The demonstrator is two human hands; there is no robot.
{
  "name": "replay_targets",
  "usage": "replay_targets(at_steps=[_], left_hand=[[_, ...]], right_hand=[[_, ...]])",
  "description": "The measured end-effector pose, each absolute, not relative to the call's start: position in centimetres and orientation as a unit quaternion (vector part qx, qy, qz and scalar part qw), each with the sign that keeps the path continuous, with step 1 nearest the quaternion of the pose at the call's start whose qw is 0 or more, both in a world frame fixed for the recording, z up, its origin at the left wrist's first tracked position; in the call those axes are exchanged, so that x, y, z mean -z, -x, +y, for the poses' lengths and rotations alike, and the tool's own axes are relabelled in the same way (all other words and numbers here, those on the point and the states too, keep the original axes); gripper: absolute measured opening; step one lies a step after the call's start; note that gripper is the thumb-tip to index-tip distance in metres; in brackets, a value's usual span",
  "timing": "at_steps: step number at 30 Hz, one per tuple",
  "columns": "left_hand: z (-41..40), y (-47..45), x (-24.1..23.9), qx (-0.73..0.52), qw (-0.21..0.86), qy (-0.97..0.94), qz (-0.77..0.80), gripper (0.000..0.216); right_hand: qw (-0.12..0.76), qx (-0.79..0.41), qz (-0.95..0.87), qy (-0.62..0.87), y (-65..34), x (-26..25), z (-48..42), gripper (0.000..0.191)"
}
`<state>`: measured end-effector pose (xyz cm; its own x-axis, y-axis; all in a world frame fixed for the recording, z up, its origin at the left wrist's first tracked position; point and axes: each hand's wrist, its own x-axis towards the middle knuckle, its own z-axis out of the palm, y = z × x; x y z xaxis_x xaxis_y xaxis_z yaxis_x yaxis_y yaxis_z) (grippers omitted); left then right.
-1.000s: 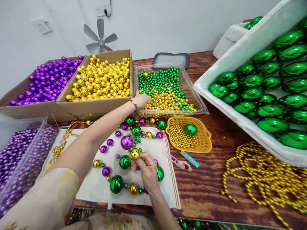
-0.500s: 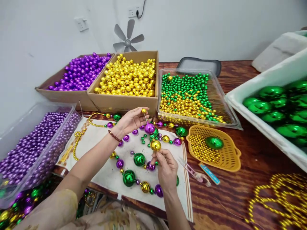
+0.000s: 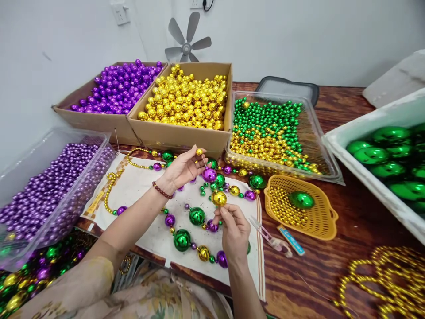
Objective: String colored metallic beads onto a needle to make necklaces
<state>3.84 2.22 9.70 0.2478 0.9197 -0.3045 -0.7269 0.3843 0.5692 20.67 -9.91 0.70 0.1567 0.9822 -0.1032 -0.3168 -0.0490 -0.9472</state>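
Note:
My left hand (image 3: 186, 169) is raised over the cloth, its thumb and fingertips closed on a small gold bead (image 3: 199, 151). A thin straight needle or wire runs from that bead down to a larger purple bead (image 3: 209, 175). Just below, a large gold bead (image 3: 219, 198) is pinched at the fingertips of my right hand (image 3: 235, 230). Strung green, purple and gold beads curve across the white cloth (image 3: 139, 230) beneath both hands, among them a big green bead (image 3: 182, 239). My right hand hides part of this string.
Boxes of purple beads (image 3: 122, 88) and gold beads (image 3: 186, 99) stand behind, beside a clear tub (image 3: 323, 146) of green and gold ones. An orange basket (image 3: 327, 223), thread snips (image 3: 277, 243) and gold bead strands (image 3: 381, 274) lie right. A foam box (image 3: 338, 139) holds large green balls.
The camera view has shifted, so the boxes and cloth appear farther right. Both hands keep nearly the same pose, with the same beads between them.

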Motion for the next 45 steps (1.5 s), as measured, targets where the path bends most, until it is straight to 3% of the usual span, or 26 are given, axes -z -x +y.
replay_targets(at_steps=[9,17,31,35,39,45], left_hand=[[1.9,-3.3,-9.2,-0.539,0.739,-0.257,0.312,0.015],[0.3,-5.0,-8.3,-0.591,0.684,-0.273,0.329,0.035],[1.4,-7.2,-5.5,-0.686,0.552,-0.269,0.391,0.027],[2.2,-6.1,-5.5,-0.634,0.571,-0.360,0.377,0.027],[2.7,-4.9,-5.4,-0.508,0.589,-0.511,0.366,0.034],[2.8,-4.1,-5.4,-0.371,0.562,-0.629,0.388,0.041]], right_hand=[[0.599,-0.554,-0.328,0.476,-20.2,-0.7,-9.9,0.021],[0.575,-0.608,-0.300,0.458,-18.5,-1.1,-8.6,0.023],[0.524,-0.609,-0.331,0.495,-16.8,0.0,-6.5,0.032],[0.501,-0.592,-0.393,0.494,-18.1,-0.9,-5.1,0.031],[0.561,-0.495,-0.448,0.489,-19.6,-3.0,-1.7,0.021],[0.592,-0.484,-0.470,0.441,-19.7,-3.8,2.0,0.012]])
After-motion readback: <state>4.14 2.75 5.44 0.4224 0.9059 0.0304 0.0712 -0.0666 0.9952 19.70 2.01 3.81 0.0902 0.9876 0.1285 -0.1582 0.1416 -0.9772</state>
